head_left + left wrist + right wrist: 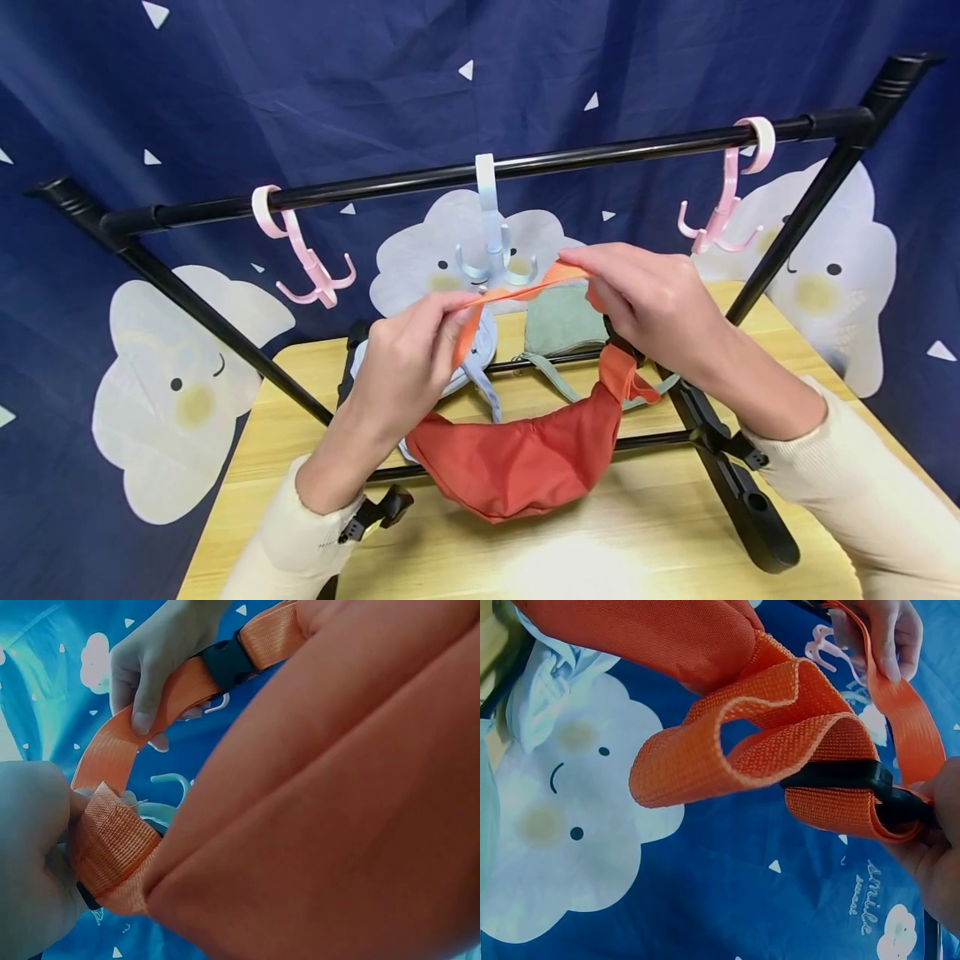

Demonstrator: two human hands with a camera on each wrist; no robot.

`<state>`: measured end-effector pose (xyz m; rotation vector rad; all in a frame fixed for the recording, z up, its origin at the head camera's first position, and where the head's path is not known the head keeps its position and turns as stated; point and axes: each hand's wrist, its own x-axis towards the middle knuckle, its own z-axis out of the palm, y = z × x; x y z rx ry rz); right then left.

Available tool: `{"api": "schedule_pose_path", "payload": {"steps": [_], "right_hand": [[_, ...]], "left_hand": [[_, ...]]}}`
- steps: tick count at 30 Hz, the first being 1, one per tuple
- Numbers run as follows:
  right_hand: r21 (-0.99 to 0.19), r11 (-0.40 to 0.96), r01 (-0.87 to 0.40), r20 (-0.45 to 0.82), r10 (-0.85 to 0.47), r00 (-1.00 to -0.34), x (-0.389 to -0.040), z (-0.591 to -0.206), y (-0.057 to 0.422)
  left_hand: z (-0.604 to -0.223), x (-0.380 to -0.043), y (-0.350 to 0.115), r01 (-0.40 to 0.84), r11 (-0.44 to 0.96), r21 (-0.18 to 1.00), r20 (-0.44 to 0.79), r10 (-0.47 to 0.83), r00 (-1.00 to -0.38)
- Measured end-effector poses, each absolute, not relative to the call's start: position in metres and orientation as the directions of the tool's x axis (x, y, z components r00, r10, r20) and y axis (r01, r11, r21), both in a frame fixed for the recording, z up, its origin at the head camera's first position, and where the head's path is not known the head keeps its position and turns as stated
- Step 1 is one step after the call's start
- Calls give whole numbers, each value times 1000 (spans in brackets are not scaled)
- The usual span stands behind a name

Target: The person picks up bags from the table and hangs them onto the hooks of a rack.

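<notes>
1. Below and between both hands, a red waist bag (517,467) is hanging from its orange strap (558,271)
2. The left hand (408,350) is pinching the strap between thumb and fingers; the right hand (648,292) is pinching it farther along, beside a black buckle (840,774), with a short span running between them
3. Beyond both hands' fingertips, a light-blue hook (492,237) is hanging from a black rail (420,181); whether its prongs are touching the strap, I cannot tell
4. Near the right hand, a loose fold of webbing (675,769) is sticking out; it could be snagging on a prong if the hands were moving farther forward
5. Under the hands, the bag's weight is probably pulling downward, so a loosening pinch could be letting it tip sideways or drop
6. Beyond and below the hands, a green bag (562,321) is lying, possibly tangling straps if the red one were falling
</notes>
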<state>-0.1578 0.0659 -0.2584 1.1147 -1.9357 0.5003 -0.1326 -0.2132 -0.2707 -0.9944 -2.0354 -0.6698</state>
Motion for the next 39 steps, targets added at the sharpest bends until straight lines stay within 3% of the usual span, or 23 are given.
{"api": "schedule_pose_path", "payload": {"steps": [39], "right_hand": [[46,565,-824,809,-505,-301,-177,-239,55]], "left_hand": [[-246,-145,-223,783,618,75,797,435,-419]]}}
